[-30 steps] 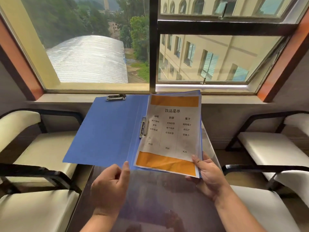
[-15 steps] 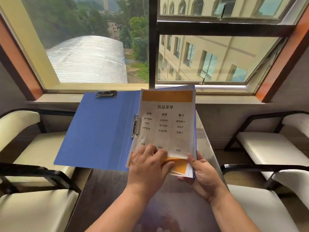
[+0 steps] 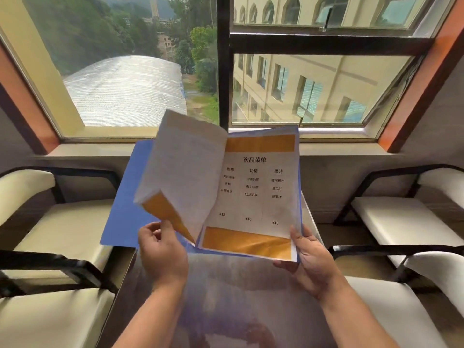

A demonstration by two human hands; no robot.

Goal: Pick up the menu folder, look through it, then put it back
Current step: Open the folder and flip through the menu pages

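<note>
The blue menu folder (image 3: 125,209) is held open in the air above the table, its left cover spread out to the left. My right hand (image 3: 311,262) grips the folder's lower right corner, thumb on the page. My left hand (image 3: 162,252) pinches the bottom edge of the top menu sheet (image 3: 185,167), which is lifted and curled over to the left, its blank back facing me. Under it a second menu page (image 3: 261,192) shows, white with orange bands and three columns of drinks and prices. The lifted sheet hides the folder's clip.
A glossy dark table (image 3: 251,297) lies below my arms. Cream-cushioned chairs with black frames stand on the left (image 3: 57,227) and the right (image 3: 401,217). A window sill (image 3: 95,149) and a large window are just behind the folder.
My left hand moved from below the folder onto the top sheet's bottom edge, then lifted and turned that sheet to the left, uncovering a second identical-looking page. The right hand kept its hold.
</note>
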